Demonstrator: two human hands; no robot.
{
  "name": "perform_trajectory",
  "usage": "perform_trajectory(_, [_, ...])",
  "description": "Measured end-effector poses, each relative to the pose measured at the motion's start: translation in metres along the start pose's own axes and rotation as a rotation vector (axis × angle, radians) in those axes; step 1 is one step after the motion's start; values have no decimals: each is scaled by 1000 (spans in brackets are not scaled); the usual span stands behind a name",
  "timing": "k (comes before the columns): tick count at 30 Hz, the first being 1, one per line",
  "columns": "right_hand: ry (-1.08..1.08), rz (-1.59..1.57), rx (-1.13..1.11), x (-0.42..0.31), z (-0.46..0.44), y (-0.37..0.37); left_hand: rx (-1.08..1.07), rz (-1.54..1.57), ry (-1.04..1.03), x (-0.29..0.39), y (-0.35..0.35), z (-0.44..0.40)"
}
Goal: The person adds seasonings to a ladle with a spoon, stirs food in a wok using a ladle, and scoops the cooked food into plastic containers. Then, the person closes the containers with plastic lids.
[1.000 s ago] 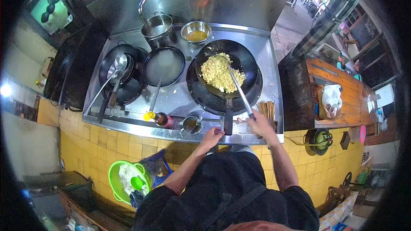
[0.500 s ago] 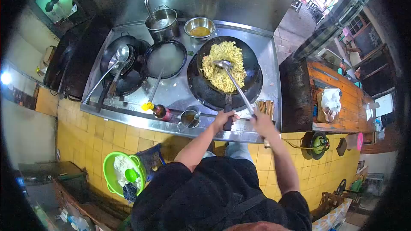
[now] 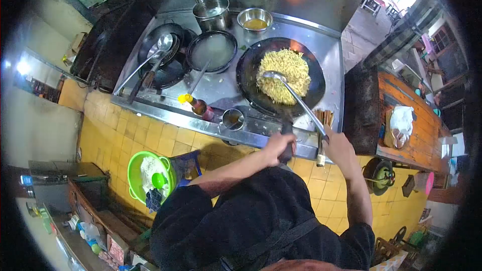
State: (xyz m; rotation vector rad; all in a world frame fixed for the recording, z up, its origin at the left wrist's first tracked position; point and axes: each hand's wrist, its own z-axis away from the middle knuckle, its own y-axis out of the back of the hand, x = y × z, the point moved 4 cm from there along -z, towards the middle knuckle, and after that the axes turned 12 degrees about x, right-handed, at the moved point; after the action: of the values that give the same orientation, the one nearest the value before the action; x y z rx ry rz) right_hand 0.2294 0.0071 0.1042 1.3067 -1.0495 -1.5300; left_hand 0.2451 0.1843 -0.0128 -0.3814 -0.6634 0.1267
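Observation:
My left hand [image 3: 279,148] is wrapped round the black handle [image 3: 286,133] of the wok at the stove's front edge. Yellowish rice-like food [image 3: 288,78] fills the middle of the dark wok [image 3: 246,73]. My right hand [image 3: 340,148] grips the end of a long metal ladle [image 3: 301,101], whose bowl rests at the left of the food. A bundle of thin sticks [image 3: 321,123] lies beside the ladle's handle. Orange flame glow shows at the wok's far rim.
On the steel stove [image 3: 173,121] stand a bottle with a yellow cap [image 3: 200,107], a metal cup [image 3: 232,119], a pan of cloudy liquid [image 3: 212,51], a pot [image 3: 211,12] and a steel bowl [image 3: 255,20]. A green basin [image 3: 134,175] is at lower left, a wooden table [image 3: 422,145] at right.
My left hand has closed round the wok handle, and the handle has come nearer my body. The ladle has moved to the food's left side. Flame glow has appeared behind the wok.

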Motion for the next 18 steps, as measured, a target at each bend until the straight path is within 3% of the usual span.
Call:
perform_trajectory(3, [20, -80, 20, -4, 1, 14, -35, -51, 232, 6, -9, 38])
perform_trajectory(4, [1, -98, -20, -2, 11, 14, -1, -218, 128, 18, -2, 23])
perform_trajectory(7, [-25, -55, -27, 10, 22, -6, -31, -83, -79, 10, 42, -75])
perform_trajectory(8, [-27, 0, 4, 14, 26, -19, -6, -44, -132, -2, 49, -85])
perform_trajectory(9, [-13, 50, 19, 19, 25, -30, 58, -168, -186, 7, 27, -43])
perform_trajectory(12, [-70, 29, -22, 12, 30, -19, -37, -144, 93, -8, -9, 46])
perform_trajectory(15, [-25, -23, -33, 10, 39, -15, -20, -334, -35, 9, 6, 8])
perform_trajectory(18, [-32, 7, -82, 19, 42, -43, -15, -61, -96, 10, 52, -76])
